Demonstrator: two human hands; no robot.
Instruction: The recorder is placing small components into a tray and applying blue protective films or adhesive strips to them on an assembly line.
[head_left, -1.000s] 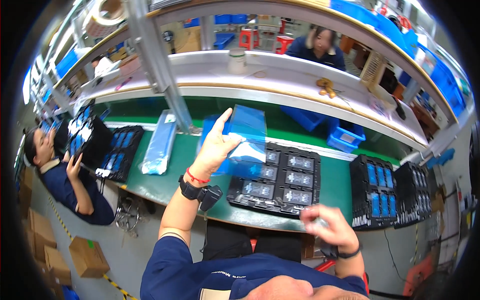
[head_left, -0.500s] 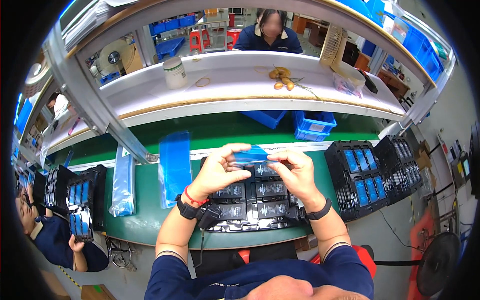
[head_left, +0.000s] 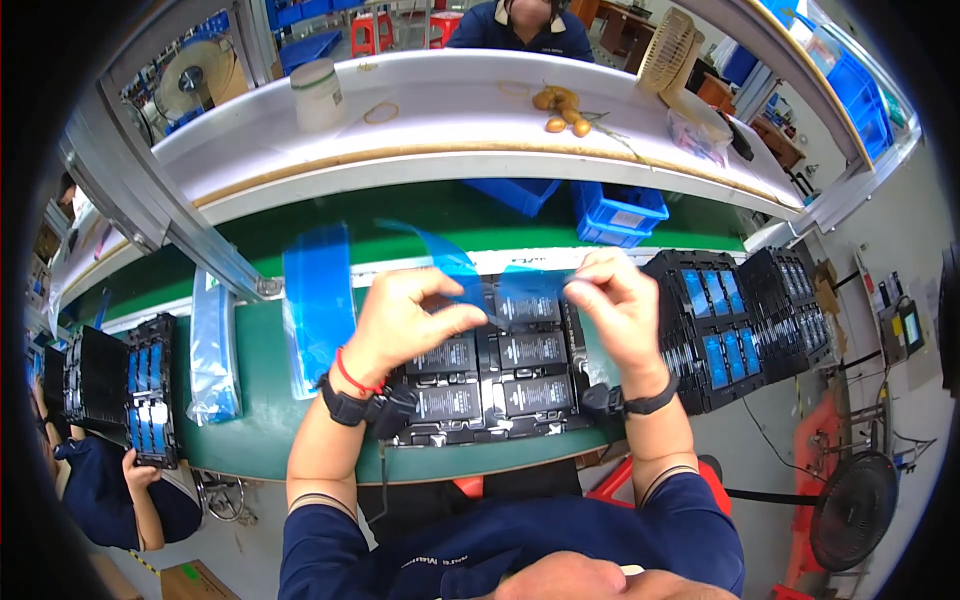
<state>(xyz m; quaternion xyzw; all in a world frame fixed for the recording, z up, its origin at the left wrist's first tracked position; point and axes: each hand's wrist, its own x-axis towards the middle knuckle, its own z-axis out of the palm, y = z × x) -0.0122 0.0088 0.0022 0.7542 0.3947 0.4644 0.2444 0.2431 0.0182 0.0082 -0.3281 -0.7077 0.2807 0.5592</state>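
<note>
Two hands hold one thin strip of clear blue film [head_left: 462,268] above a black tray [head_left: 500,365] on the green bench [head_left: 255,395]. The film is glossy and see-through, bowed upward in a loose arc, its far tail curling back toward the white shelf [head_left: 420,140]. The left hand [head_left: 405,325] pinches its near end between thumb and fingers; the right hand [head_left: 615,300] pinches the other end the same way. Dark rectangular parts with pale labels fill the tray's compartments. Just left lies a flat blue bag [head_left: 318,300]
</note>
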